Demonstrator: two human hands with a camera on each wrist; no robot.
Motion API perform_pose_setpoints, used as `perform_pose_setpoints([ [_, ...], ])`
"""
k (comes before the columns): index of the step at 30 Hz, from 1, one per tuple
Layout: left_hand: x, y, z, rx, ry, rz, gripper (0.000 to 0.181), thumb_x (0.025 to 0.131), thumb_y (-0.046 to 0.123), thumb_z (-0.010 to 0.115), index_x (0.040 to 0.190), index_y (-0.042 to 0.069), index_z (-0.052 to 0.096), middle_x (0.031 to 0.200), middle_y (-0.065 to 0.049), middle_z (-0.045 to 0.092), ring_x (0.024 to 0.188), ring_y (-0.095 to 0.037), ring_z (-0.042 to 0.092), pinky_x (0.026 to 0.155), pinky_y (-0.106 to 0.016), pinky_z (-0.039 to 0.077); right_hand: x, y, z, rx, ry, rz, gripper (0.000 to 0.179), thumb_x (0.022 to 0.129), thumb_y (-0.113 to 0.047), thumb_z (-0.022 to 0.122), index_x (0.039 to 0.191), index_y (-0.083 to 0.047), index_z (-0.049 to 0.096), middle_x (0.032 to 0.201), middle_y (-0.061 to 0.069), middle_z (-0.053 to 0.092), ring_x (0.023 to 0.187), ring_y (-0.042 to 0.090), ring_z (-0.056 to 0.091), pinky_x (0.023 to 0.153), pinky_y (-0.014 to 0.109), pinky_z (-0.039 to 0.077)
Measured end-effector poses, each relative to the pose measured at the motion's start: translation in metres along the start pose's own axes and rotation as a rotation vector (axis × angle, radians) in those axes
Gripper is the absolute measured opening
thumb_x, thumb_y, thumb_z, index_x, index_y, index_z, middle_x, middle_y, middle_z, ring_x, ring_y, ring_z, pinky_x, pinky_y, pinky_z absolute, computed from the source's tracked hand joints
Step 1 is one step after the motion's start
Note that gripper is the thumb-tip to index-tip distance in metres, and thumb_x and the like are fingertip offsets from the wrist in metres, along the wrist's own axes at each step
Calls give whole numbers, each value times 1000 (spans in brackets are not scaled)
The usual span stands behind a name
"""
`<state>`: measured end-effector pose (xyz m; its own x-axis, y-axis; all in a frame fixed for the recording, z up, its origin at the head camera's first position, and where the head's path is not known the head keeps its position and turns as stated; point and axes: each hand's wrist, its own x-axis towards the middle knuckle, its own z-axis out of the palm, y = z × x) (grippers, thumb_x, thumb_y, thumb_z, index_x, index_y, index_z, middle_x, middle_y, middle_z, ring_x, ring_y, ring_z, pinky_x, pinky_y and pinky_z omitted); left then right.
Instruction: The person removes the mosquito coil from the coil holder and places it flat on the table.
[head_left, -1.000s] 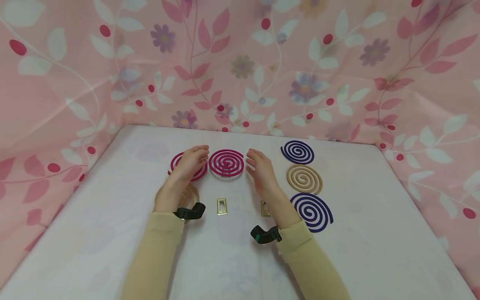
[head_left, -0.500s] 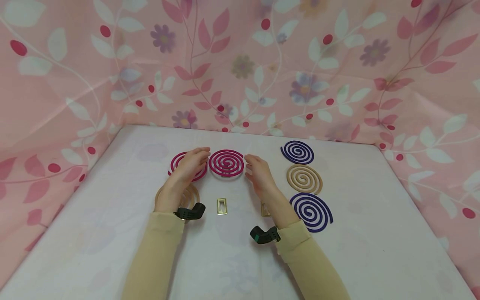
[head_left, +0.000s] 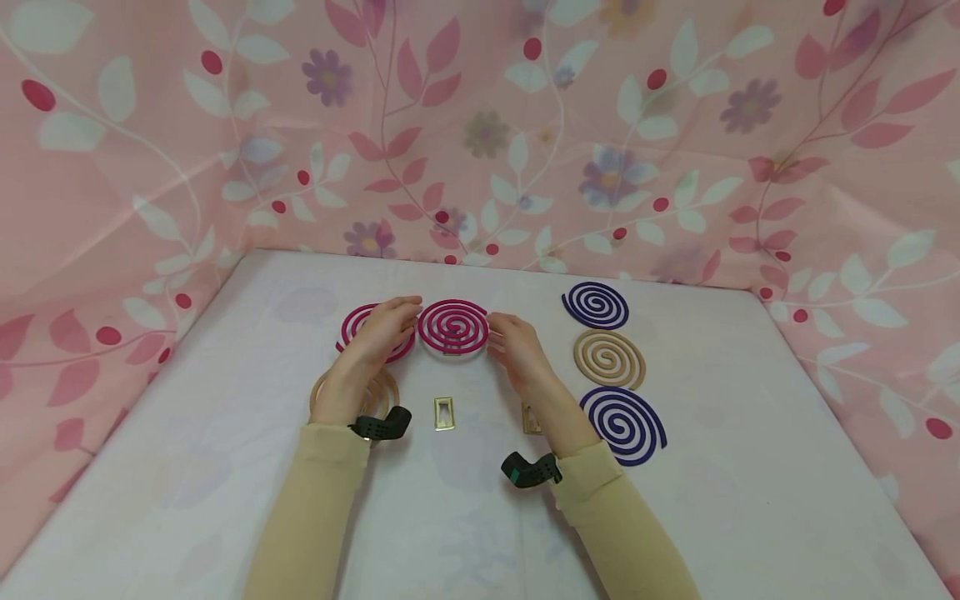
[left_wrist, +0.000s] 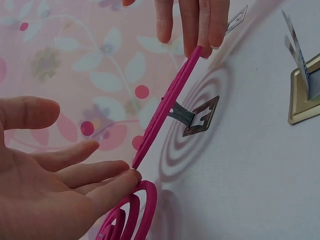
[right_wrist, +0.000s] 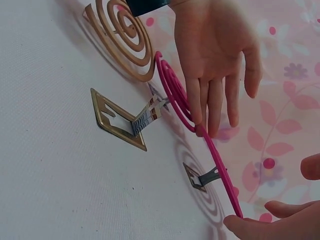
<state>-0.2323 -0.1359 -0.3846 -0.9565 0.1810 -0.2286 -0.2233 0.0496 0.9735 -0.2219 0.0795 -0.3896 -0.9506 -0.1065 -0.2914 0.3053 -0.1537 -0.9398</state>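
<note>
Both left-hand grip (head_left: 378,328) and right-hand grip (head_left: 519,344) are hovering apart, nearly straight fingers touching opposite edges of a pink spiral coil (head_left: 453,326). It is sitting on a metal stand (left_wrist: 184,117) above the surface (head_left: 750,475), probably light, stiff and brittle; its rim is inviting gentle holding.

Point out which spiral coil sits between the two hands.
The magenta flat spiral coil, right of the other magenta one: the left hand and right hand flank only it.
</note>
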Motion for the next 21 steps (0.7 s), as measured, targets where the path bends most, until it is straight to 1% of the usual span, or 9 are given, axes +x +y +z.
perform_pose_setpoints([
  [5,-1,1,1,10,2,4,53,107,22,38,155,-1,28,164,-17,22,152,-32,23,123,-42,23,0,0,-1,-9,-9,-7,48,105,-21,44,144,7,42,149,25,42,139,38,42,119,47,32],
  [9,-2,2,2,6,10,15,53,107,21,38,154,-1,30,163,-18,23,150,-33,26,123,-43,24,-1,-1,0,19,-13,-19,48,104,-19,45,143,8,41,147,27,43,137,39,43,118,47,34],
  [13,-2,3,2,2,12,23,52,107,22,37,154,-1,30,164,-17,23,149,-34,26,123,-43,24,-2,-2,1,45,-17,-23,48,104,-17,45,144,9,39,147,28,43,137,39,44,118,47,35],
  [21,-6,6,1,-15,19,18,51,108,23,37,154,2,31,162,-17,24,146,-35,29,121,-46,28,-2,-4,-1,40,-12,-11,49,105,-20,46,146,5,40,147,23,45,137,35,45,117,45,37],
])
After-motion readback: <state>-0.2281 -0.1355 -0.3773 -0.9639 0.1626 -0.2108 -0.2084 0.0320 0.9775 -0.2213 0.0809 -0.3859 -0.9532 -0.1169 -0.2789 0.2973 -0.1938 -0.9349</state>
